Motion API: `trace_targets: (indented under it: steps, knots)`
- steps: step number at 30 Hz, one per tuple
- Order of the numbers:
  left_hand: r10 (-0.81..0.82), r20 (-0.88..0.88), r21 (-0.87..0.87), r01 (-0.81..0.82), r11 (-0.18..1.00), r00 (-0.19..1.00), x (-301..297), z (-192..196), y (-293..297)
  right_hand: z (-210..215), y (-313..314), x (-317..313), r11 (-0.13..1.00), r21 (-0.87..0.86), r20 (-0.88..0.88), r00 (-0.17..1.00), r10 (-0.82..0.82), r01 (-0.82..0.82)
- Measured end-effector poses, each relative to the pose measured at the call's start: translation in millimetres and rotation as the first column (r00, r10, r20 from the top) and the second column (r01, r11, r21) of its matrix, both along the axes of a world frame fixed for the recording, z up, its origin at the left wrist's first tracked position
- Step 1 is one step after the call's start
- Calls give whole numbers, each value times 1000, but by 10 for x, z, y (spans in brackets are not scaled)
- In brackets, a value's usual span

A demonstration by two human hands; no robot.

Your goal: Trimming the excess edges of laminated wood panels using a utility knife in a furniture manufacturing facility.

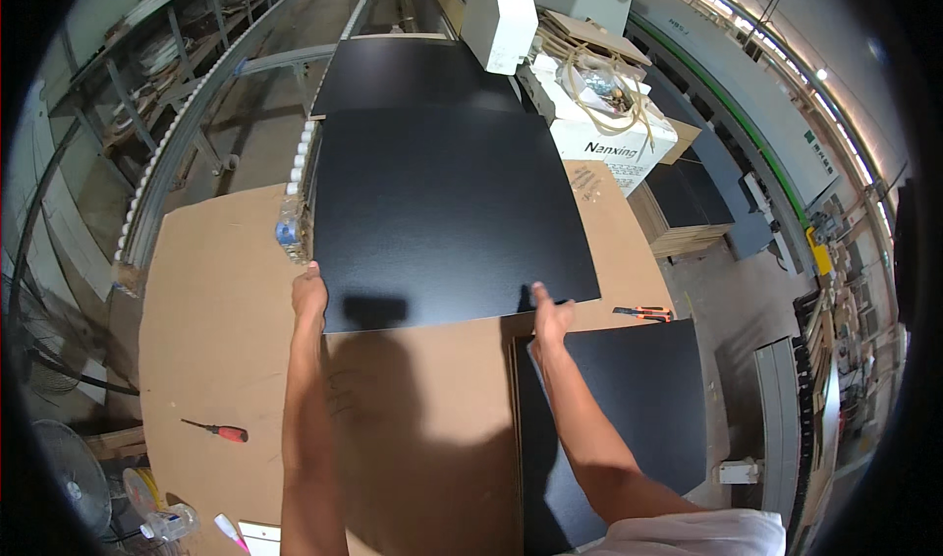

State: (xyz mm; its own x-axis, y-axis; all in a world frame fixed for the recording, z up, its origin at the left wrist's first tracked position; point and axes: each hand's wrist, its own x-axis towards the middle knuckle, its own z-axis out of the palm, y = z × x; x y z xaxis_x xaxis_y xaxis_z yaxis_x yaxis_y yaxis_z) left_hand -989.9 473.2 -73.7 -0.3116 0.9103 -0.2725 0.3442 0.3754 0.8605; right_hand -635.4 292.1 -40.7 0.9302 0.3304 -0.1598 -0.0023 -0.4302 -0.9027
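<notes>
A large black panel point(447, 212) lies flat in front of me, its near edge toward my body. My left hand point(308, 293) is closed on its left edge close to the near corner, with the fingers mostly hidden underneath. On the near edge, toward the right, my right hand point(550, 318) grips with the thumb on top and the other fingers partly hidden below. Beyond it, another black panel point(417, 70) rests on the roller frame, partly covered by the held one. To the right of my right forearm sits a stack of black panels point(629, 389) on the cardboard-covered table.
Brown cardboard point(216, 320) covers the table. On it are a red-handled screwdriver point(228, 433) and an orange-black utility knife point(643, 313). White rollers point(300, 163) line the left side. A white carton point(604, 143) stands back right. A bottle point(169, 524) and a fan point(71, 477) are lower left.
</notes>
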Motion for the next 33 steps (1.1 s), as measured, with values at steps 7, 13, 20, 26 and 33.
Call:
trace_targets:
  steps: [7,13,20,26,33]
  knots:
    - [89,-96,-47,-94,994,991,212,667,-549,-48,-234,443,695,556,-745,644,173,456]
    - [139,21,-42,-138,990,990,49,416,-1508,560,-1200,469,877,461,-553,817,165,135]
    - [260,201,-121,-239,963,945,14,651,-3887,778,-3425,419,900,435,-546,807,227,41]
    - [194,209,-161,-162,974,958,361,869,-4975,655,-5154,497,874,410,-641,764,75,259]
    - [37,126,-169,-15,986,991,777,782,-5658,646,-6300,722,845,423,-615,788,3,326]
